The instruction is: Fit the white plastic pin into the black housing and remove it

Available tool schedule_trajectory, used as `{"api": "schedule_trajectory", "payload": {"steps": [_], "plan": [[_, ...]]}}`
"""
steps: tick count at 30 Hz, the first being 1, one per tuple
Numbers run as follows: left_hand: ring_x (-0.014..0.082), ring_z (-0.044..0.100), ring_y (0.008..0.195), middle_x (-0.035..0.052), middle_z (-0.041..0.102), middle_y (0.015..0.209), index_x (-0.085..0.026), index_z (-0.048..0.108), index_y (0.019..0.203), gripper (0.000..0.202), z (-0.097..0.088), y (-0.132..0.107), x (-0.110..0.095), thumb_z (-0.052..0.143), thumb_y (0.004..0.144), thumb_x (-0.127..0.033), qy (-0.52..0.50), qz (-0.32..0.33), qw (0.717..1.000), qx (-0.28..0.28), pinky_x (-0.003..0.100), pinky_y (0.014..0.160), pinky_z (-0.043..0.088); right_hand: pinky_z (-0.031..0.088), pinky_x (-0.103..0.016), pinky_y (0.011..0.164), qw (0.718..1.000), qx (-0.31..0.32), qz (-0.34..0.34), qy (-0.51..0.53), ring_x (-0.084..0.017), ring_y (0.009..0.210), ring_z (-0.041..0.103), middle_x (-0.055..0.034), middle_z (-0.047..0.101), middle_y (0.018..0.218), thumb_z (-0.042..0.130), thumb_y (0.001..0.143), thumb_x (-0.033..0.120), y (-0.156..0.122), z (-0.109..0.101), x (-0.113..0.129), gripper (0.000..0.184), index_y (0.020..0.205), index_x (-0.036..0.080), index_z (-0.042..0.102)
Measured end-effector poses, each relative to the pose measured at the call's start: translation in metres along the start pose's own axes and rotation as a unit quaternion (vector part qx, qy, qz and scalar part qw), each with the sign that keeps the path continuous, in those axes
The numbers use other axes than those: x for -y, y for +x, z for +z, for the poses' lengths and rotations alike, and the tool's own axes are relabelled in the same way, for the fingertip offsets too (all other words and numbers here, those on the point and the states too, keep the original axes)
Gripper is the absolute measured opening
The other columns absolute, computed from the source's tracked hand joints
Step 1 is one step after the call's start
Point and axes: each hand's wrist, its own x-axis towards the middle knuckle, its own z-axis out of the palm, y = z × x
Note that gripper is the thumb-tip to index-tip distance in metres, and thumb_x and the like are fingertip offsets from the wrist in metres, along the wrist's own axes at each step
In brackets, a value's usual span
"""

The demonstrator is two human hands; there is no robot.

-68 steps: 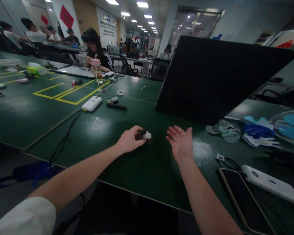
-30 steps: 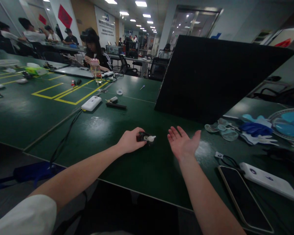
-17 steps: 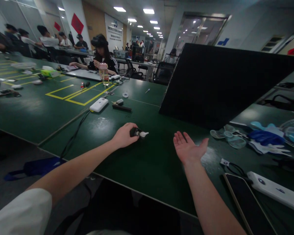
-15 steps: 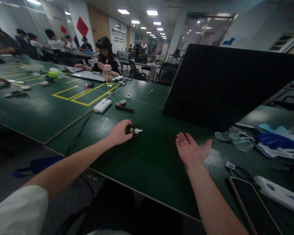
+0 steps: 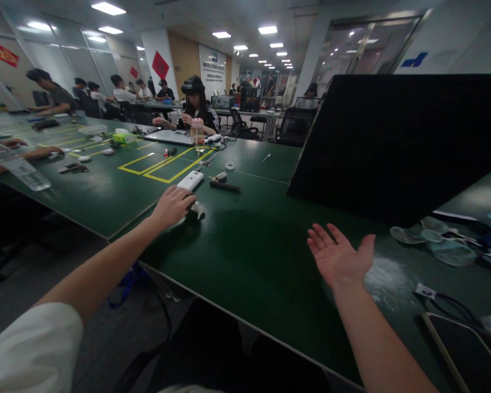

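My left hand (image 5: pixel 172 206) reaches out over the green table (image 5: pixel 245 256) and is closed round a small black part with a white knob (image 5: pixel 198 212); only the part's white end shows past my fingers. A white power bank (image 5: pixel 190 180) lies just beyond that hand. My right hand (image 5: pixel 340 256) rests at the right of the table, palm up, fingers spread, holding nothing.
A large black board (image 5: pixel 396 147) leans at the right rear. A black bar (image 5: pixel 225 186) and a pink bottle (image 5: pixel 197 135) lie farther back. Clear plastic pieces (image 5: pixel 433 240), a phone (image 5: pixel 462 355) and a cable (image 5: pixel 450 305) sit at the right. Other people sit at tables behind.
My left hand has carried the small part leftward across the table toward the white power bank. My right hand stayed open, palm up. The view has swung left.
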Motion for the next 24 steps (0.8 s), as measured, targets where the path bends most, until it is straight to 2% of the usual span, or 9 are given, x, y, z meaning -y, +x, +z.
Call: {"api": "schedule_trajectory", "payload": {"steps": [2,4,5,7,11,15,19,22,24], "plan": [[0.0316,0.054,0.125,0.0154,0.058,0.134,-0.019,0.053,0.131,0.047,0.013,0.003,0.005,0.058,0.084,-0.028,-0.050,-0.160,0.984,-0.063,0.048,0.107,0.039,0.059,-0.046,0.082,1.000,0.002,-0.005,-0.008,-0.031,0.120,0.060,-0.0137,0.063,0.127,0.037,0.078,0.086,-0.001,0.000,0.000,0.079,0.123,0.024,0.055],[0.0283,0.059,0.117,0.0164,0.060,0.131,-0.016,0.045,0.135,0.053,0.028,0.010,0.007,0.056,0.088,-0.036,-0.127,-0.295,0.943,-0.093,0.042,0.098,0.046,0.058,-0.047,0.083,1.000,0.002,-0.007,-0.016,-0.031,0.119,0.061,-0.0136,0.063,0.126,0.035,0.078,0.087,-0.001,0.000,0.000,0.079,0.122,0.025,0.056],[0.0261,0.061,0.113,0.0160,0.061,0.130,-0.015,0.041,0.136,0.055,0.034,0.015,0.005,0.055,0.089,-0.040,-0.168,-0.332,0.924,-0.092,0.039,0.095,0.048,0.058,-0.048,0.083,1.000,0.003,-0.008,-0.020,-0.032,0.119,0.061,-0.0135,0.063,0.127,0.034,0.079,0.087,-0.001,0.000,0.000,0.079,0.122,0.025,0.056],[0.0229,0.064,0.109,0.0148,0.063,0.127,-0.016,0.037,0.136,0.055,0.045,0.026,-0.002,0.053,0.091,-0.044,-0.234,-0.354,0.903,-0.071,0.036,0.093,0.049,0.058,-0.048,0.083,1.000,0.008,-0.009,-0.027,-0.032,0.119,0.060,-0.0132,0.063,0.127,0.030,0.080,0.086,0.000,-0.001,0.000,0.078,0.122,0.026,0.056],[0.0245,0.066,0.107,0.0150,0.066,0.125,-0.018,0.037,0.136,0.054,0.055,0.048,-0.033,0.050,0.093,-0.049,-0.272,-0.298,0.915,0.013,0.037,0.093,0.049,0.058,-0.048,0.081,0.999,0.021,-0.015,-0.039,-0.032,0.117,0.061,-0.0143,0.063,0.126,0.027,0.080,0.087,0.001,-0.002,0.001,0.080,0.121,0.024,0.057],[0.0281,0.066,0.110,0.0175,0.066,0.124,-0.017,0.039,0.135,0.054,0.061,0.063,-0.084,0.052,0.093,-0.049,-0.248,-0.231,0.939,0.064,0.040,0.094,0.048,0.056,-0.044,0.074,0.999,0.018,-0.019,-0.047,-0.032,0.110,0.064,-0.0149,0.065,0.123,0.027,0.079,0.088,-0.001,-0.002,0.004,0.084,0.120,0.021,0.058],[0.0289,0.066,0.110,0.0189,0.065,0.121,-0.015,0.038,0.136,0.053,0.060,0.066,-0.156,0.049,0.095,-0.047,-0.272,-0.109,0.951,0.095,0.041,0.092,0.050,0.054,-0.041,0.072,0.998,0.005,-0.035,-0.042,-0.030,0.107,0.065,-0.0125,0.066,0.122,0.028,0.079,0.087,0.001,-0.005,0.009,0.082,0.121,0.023,0.058],[0.0280,0.067,0.108,0.0162,0.066,0.118,-0.017,0.042,0.135,0.052,0.053,0.060,-0.217,0.050,0.094,-0.048,-0.322,0.003,0.937,0.136,0.042,0.094,0.050,0.054,-0.040,0.071,0.998,-0.018,-0.056,-0.037,-0.029,0.105,0.066,-0.0109,0.067,0.120,0.029,0.079,0.087,0.005,-0.011,0.013,0.081,0.126,0.025,0.054],[0.0278,0.065,0.112,0.0145,0.065,0.122,-0.019,0.045,0.132,0.048,0.047,0.054,-0.256,0.050,0.094,-0.049,-0.346,0.080,0.924,0.139,0.047,0.105,0.044,0.053,-0.039,0.069,0.996,-0.033,-0.066,-0.043,-0.027,0.099,0.067,-0.0102,0.068,0.116,0.028,0.080,0.086,0.008,-0.014,0.015,0.080,0.128,0.026,0.051]]}}
